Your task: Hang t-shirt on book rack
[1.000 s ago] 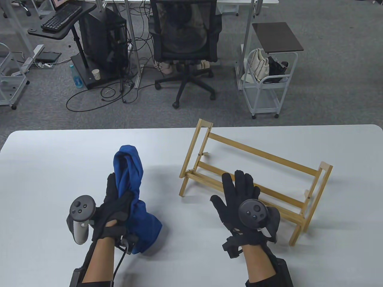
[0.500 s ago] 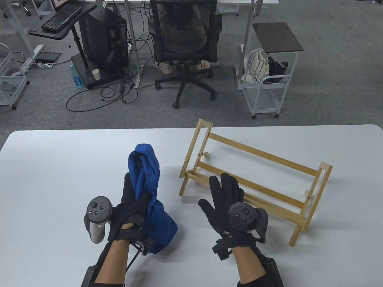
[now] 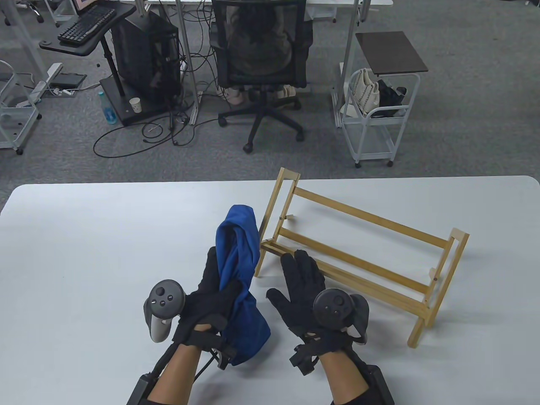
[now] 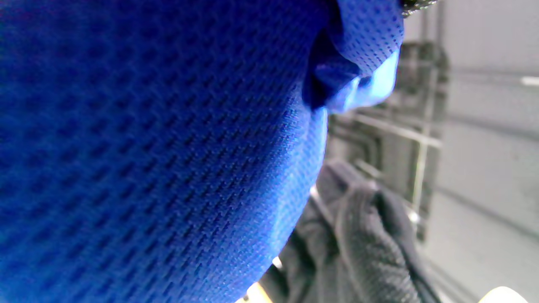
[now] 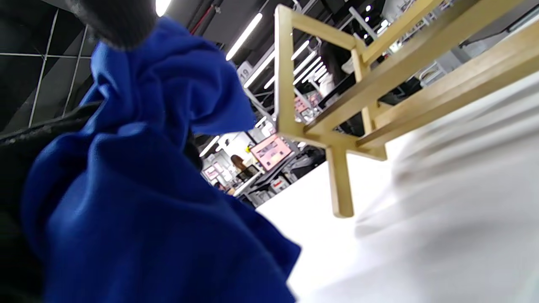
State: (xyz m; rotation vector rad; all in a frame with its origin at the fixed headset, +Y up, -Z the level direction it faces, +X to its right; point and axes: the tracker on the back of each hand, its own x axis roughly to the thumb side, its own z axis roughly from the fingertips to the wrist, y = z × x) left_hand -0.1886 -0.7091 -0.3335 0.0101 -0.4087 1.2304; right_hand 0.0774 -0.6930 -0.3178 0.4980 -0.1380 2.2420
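Note:
A bunched blue t-shirt [image 3: 237,270] hangs above the white table [image 3: 84,236], gripped in my left hand [image 3: 211,295]. Its top end is close to the left end of the wooden book rack [image 3: 358,253]. The shirt fills the left wrist view [image 4: 147,147] and the left of the right wrist view [image 5: 139,189]. My right hand [image 3: 303,291] is open with fingers spread, just right of the shirt and in front of the rack's lower rails. The rack [image 5: 337,105] stands on the table, angled from centre to right.
Beyond the table's far edge are an office chair [image 3: 261,67], a white wire cart [image 3: 375,122] and a computer stand [image 3: 139,63] on the floor.
My left hand has carried the shirt to the right, towards the rack's left end. My right hand has shifted left towards the shirt, still open.

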